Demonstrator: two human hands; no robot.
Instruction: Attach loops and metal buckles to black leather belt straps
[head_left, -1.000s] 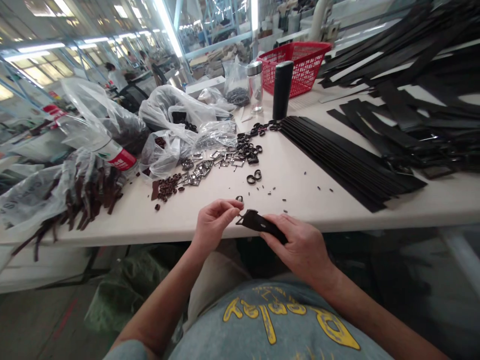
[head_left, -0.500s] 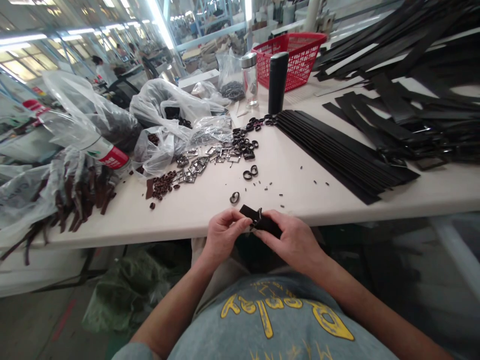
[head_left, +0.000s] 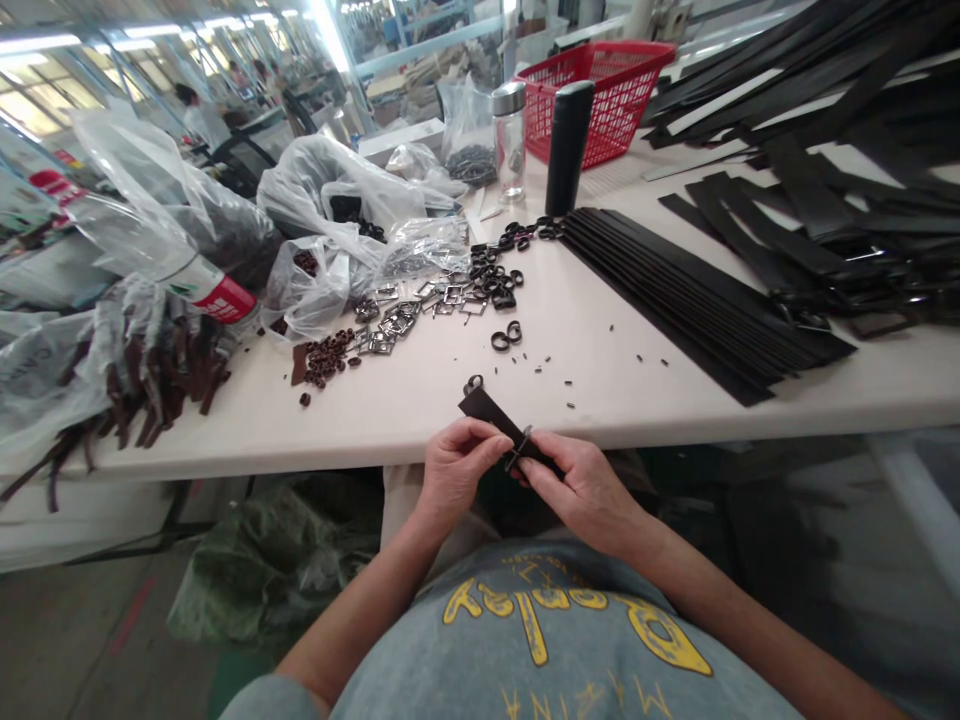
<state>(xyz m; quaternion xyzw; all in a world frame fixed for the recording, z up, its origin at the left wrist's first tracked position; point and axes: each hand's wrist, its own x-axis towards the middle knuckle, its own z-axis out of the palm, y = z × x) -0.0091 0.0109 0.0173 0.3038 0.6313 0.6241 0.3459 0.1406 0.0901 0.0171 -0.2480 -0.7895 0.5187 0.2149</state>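
Observation:
In front of my body, just past the table's near edge, both hands are closed around one black belt strap (head_left: 487,412). A metal buckle (head_left: 524,443) sits across the strap between my fingers. My left hand (head_left: 456,470) pinches the strap beside the buckle with thumb and forefinger. On the buckle's other side, my right hand (head_left: 592,492) grips the strap, its thumb near the frame. The strap's flat end sticks out up and left, next to a small black keeper loop (head_left: 474,383) on the table. Part of the strap is hidden by my right hand.
Two loops (head_left: 505,337) and small dark pins (head_left: 570,405) lie beyond my hands. Loose buckles (head_left: 397,320), brown loops (head_left: 326,360) and plastic bags (head_left: 315,180) are on the left. Stacked black straps (head_left: 690,300), a black flask (head_left: 568,150) and red basket (head_left: 630,90) stand right.
The strap has turned flatter, and more of its end shows past my left fingers. The buckle lies more visibly across it. My hands have stayed close together; the view has shifted slightly.

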